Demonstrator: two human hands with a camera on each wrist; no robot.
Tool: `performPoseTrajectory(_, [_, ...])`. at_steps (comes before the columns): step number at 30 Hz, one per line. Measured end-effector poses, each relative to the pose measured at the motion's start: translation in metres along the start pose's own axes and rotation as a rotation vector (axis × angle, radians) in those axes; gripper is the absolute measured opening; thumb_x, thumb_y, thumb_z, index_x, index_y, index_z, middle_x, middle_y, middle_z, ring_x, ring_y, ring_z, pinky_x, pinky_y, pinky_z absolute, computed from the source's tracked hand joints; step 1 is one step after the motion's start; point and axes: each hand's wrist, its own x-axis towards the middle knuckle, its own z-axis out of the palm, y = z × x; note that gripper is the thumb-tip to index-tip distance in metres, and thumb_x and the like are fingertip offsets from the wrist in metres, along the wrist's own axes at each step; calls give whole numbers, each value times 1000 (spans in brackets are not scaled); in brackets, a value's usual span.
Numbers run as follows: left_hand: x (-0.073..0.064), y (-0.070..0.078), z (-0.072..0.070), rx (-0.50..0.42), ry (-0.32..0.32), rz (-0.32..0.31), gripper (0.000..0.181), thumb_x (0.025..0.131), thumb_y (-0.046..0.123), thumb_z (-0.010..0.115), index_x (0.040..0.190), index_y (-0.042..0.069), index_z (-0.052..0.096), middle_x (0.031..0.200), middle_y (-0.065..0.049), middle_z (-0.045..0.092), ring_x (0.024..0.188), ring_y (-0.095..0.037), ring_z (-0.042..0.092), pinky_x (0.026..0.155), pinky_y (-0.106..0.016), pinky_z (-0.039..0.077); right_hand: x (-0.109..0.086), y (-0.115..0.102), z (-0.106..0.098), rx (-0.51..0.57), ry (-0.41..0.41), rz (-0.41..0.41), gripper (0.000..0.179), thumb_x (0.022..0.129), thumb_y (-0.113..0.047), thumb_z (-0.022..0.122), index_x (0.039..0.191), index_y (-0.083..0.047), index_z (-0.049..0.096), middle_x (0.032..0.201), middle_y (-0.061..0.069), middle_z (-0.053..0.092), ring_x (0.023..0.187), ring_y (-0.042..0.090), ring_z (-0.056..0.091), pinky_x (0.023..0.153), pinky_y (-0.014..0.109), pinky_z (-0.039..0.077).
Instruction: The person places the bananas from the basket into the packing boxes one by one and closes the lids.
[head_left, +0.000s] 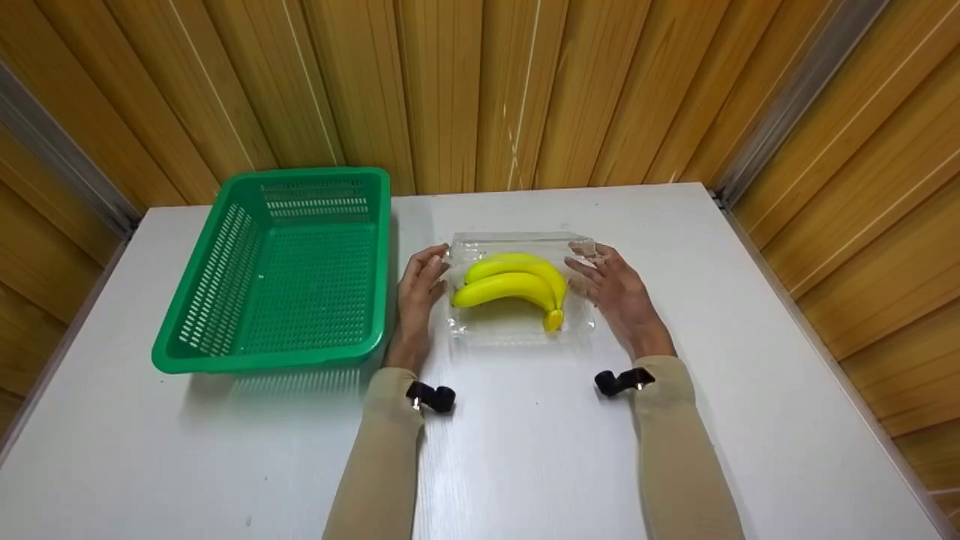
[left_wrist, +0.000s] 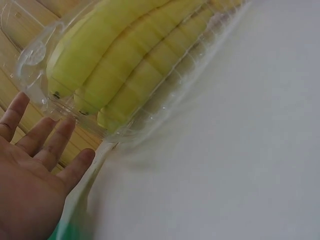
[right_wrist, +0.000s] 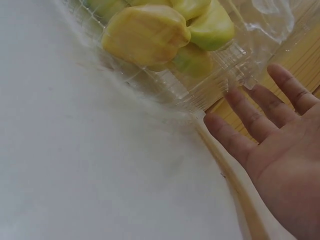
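A clear plastic clamshell box (head_left: pixel 491 324) sits on the white table with a bunch of yellow bananas (head_left: pixel 506 286) inside. In the left wrist view, the banana tips (left_wrist: pixel 87 100) show through the ribbed wall. The stem end (right_wrist: pixel 145 35) faces the right wrist camera. My left hand (head_left: pixel 418 289) is at the box's left side, fingers spread and nearly straight, fingertips right at the wall. Along the opposite side, my right hand (head_left: pixel 619 292) has its fingers extended, with the tips overlapping the box's edge in the head view. Neither hand curls around anything.
A green perforated plastic basket (head_left: pixel 379 300) stands on the table (head_left: pixel 540 450) just left of my left hand. Wood-patterned panels (head_left: pixel 442 97) rise behind the table and along both sides. Small black cameras (head_left: pixel 433 396) are strapped at both wrists over beige sleeves.
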Motion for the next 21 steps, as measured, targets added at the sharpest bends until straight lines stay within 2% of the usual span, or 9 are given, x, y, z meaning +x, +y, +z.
performPoseTrajectory(3, [-1, 0, 0, -2, 2, 1, 35, 106, 28, 59, 133, 6, 64, 144, -15, 59, 135, -39, 53, 114, -56, 40, -1, 0, 0, 2, 11, 2, 51, 106, -50, 59, 139, -12, 54, 160, 13, 46, 147, 38, 44, 123, 58, 31])
performPoseTrajectory(7, [-2, 0, 0, -1, 4, -1, 36, 105, 27, 59, 132, 4, 64, 146, -13, 60, 133, -35, 55, 113, -53, 42, 0, -2, 2, -37, 34, 31, 59, 105, -52, 59, 144, -9, 54, 159, 11, 48, 145, 34, 46, 121, 54, 34])
performPoseTrajectory(13, [-3, 0, -1, 23, -6, 0, 37, 104, 18, 59, 136, 0, 62, 151, -11, 59, 132, -30, 57, 111, -51, 45, 1, -2, 2, -67, 37, 38, 55, 109, -35, 52, 151, 0, 46, 155, 14, 49, 140, 31, 48, 117, 55, 37])
performPoseTrajectory(21, [-4, -4, -3, 13, -61, 47, 46, 102, 12, 53, 143, -9, 57, 159, -19, 50, 138, -37, 54, 112, -51, 46, -3, 0, 1, -90, 7, 13, 52, 107, -27, 50, 153, -3, 47, 161, 7, 47, 145, 30, 46, 120, 57, 32])
